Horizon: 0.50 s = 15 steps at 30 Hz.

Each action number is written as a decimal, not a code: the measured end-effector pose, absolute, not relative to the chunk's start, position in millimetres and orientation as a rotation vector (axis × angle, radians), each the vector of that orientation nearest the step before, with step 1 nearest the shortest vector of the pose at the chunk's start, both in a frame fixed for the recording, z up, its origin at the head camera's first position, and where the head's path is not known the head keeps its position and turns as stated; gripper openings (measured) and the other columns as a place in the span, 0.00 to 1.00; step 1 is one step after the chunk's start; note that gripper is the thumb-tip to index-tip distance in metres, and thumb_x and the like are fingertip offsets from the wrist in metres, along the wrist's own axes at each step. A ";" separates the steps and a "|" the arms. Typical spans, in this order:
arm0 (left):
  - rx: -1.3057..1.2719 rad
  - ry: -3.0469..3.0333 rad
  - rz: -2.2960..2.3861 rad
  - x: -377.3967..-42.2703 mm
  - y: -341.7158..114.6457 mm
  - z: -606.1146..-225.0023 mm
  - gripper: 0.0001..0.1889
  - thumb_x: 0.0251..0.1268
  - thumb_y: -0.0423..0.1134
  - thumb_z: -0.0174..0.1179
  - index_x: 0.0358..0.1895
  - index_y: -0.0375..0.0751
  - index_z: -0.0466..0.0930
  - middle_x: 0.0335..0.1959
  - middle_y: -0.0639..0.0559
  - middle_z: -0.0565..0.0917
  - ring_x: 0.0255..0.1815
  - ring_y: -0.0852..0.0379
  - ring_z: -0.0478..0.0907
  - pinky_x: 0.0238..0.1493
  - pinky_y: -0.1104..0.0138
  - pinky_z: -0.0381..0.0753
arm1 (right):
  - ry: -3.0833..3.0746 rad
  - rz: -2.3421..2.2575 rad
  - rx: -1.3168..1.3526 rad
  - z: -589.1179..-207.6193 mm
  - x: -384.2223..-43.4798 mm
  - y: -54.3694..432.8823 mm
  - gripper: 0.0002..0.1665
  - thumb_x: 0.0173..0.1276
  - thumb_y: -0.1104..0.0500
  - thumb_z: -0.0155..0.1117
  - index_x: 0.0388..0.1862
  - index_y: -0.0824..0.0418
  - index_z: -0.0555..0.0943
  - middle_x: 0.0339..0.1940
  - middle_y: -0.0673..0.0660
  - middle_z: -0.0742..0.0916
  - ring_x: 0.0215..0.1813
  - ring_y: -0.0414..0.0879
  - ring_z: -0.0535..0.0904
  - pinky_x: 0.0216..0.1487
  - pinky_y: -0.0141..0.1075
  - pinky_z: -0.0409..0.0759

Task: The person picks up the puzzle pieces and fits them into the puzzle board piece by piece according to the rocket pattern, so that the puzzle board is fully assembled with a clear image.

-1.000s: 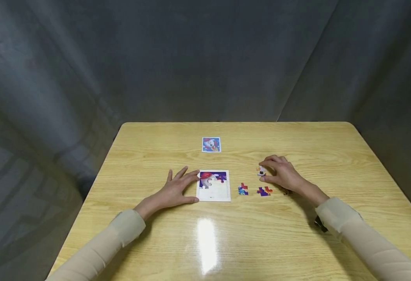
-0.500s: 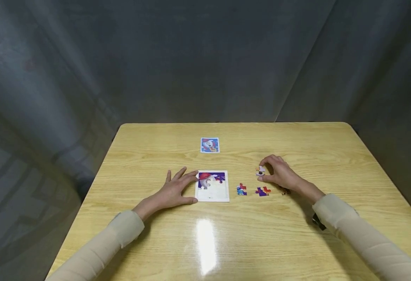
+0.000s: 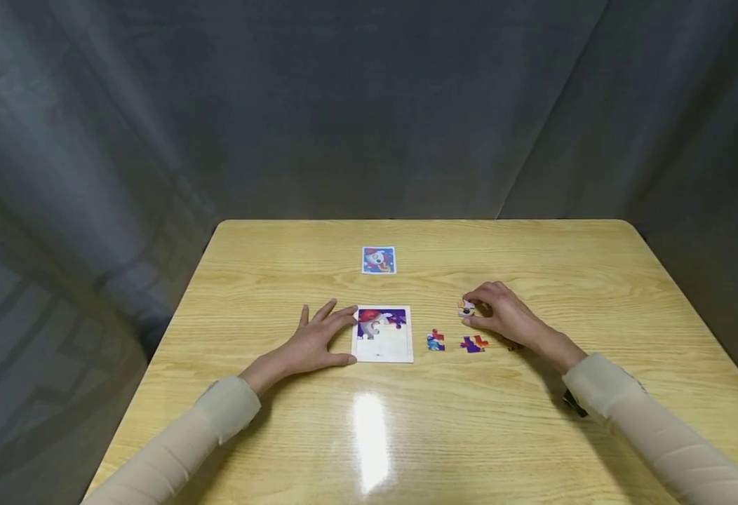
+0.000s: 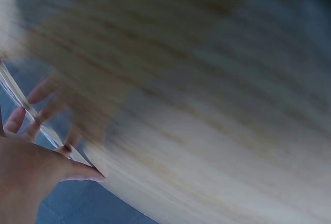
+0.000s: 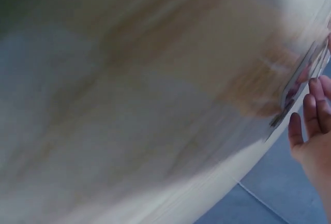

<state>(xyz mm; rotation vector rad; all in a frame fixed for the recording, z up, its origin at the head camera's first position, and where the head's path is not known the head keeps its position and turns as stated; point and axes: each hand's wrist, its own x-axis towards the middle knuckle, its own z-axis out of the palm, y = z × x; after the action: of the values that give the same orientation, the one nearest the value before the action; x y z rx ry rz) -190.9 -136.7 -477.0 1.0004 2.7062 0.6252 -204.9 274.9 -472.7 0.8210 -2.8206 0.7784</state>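
A square white puzzle tray [image 3: 384,352] lies mid-table, its upper part filled with pieces showing a red cap and purple ground. My left hand [image 3: 315,344] rests at the tray's left side with fingers spread, thumb at the lower left corner and a fingertip at the upper one. To the right, my right hand [image 3: 501,314] pinches a white puzzle piece [image 3: 466,309] with a dark spot between thumb and index finger, low over the table. In the left wrist view the left hand [image 4: 31,167] touches the tray's edge; in the right wrist view the right hand [image 5: 315,125] shows only in part.
A blue-and-red piece [image 3: 435,341] and a purple-and-orange piece [image 3: 473,344] lie between tray and right hand. Another brownish piece [image 3: 513,344] is partly hidden under the right wrist. Behind the tray lies a small picture card [image 3: 378,260]. Grey curtains [image 3: 369,112] surround the table.
My right hand has shifted very slightly left with the white puzzle piece in its pinch. The left hand stays at the tray; the tray and the other pieces have not moved.
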 end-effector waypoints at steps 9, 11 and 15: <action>0.990 2.697 0.621 -191.1 -135.4 -475.4 0.38 0.59 0.65 0.60 0.69 0.51 0.65 0.76 0.56 0.56 0.78 0.43 0.40 0.65 0.31 0.29 | -2.756 0.657 0.890 -469.1 -202.1 263.5 0.29 0.55 0.56 0.76 0.54 0.67 0.80 0.45 0.58 0.81 0.48 0.51 0.71 0.48 0.48 0.73; 0.985 2.696 0.623 -190.8 -135.6 -475.6 0.38 0.59 0.64 0.60 0.69 0.51 0.65 0.76 0.56 0.56 0.78 0.42 0.40 0.65 0.31 0.29 | -2.754 0.649 0.895 -469.0 -201.7 261.0 0.29 0.55 0.57 0.75 0.55 0.67 0.80 0.45 0.58 0.80 0.49 0.51 0.71 0.50 0.49 0.72; 0.987 2.702 0.619 -190.6 -136.0 -476.1 0.38 0.59 0.64 0.60 0.69 0.51 0.65 0.76 0.55 0.56 0.78 0.42 0.40 0.65 0.31 0.30 | -2.735 0.653 0.896 -469.5 -201.5 257.8 0.29 0.54 0.58 0.76 0.54 0.68 0.80 0.45 0.58 0.80 0.48 0.52 0.70 0.51 0.50 0.70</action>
<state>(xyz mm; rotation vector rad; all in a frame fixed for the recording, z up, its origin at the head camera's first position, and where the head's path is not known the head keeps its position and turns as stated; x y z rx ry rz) -190.6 -136.0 -476.1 0.9870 2.7020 0.6192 -201.5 257.8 -469.5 0.8963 -2.7347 0.6531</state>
